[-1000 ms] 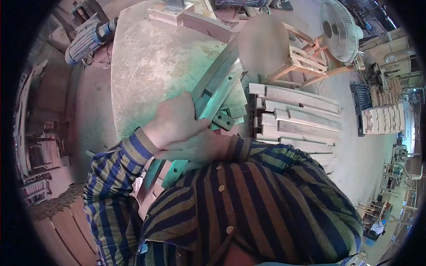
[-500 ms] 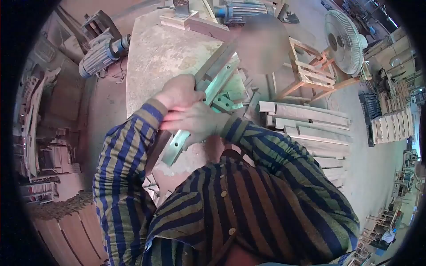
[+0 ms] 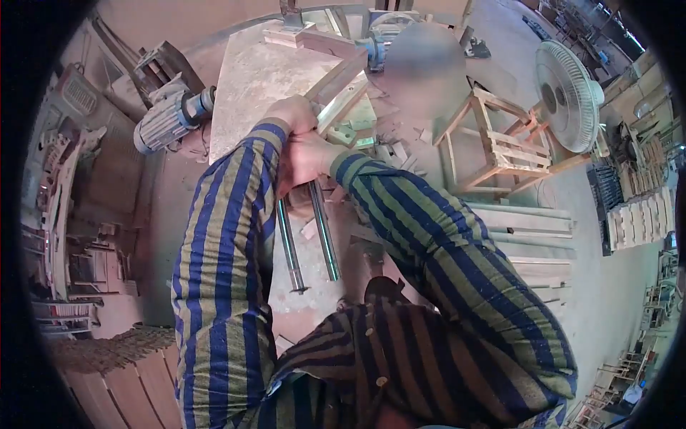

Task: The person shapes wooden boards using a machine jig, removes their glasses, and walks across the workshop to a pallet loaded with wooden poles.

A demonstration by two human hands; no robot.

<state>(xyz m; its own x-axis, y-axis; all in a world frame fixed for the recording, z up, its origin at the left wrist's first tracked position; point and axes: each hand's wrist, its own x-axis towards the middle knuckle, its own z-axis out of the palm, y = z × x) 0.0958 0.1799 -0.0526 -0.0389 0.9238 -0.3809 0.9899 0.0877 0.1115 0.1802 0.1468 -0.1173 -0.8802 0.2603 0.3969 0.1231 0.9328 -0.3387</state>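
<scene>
My left hand (image 3: 293,114) is closed at the near end of a pale wooden strip (image 3: 344,101), which points away from me across the bench. Close against it, my right hand (image 3: 309,159) also has its fingers curled around that end; both hands partly hide the grip. A darker wooden bar (image 3: 336,77) lies alongside the strip. Beside them is a small wooden block with holes (image 3: 341,134). Below my hands, two shiny metal rods (image 3: 325,232) run toward me.
A worn tabletop (image 3: 246,93) carries timber pieces (image 3: 332,44) at the back. Blue motors (image 3: 171,118) flank it. Another person (image 3: 425,68) is beyond the strip. A slatted wooden frame (image 3: 500,139), a fan (image 3: 568,96) and stacked boards (image 3: 536,229) are at right.
The wooden strip and bar have slid away from my body, and both hands have moved forward with them. The two metal rods have come into view beneath my hands.
</scene>
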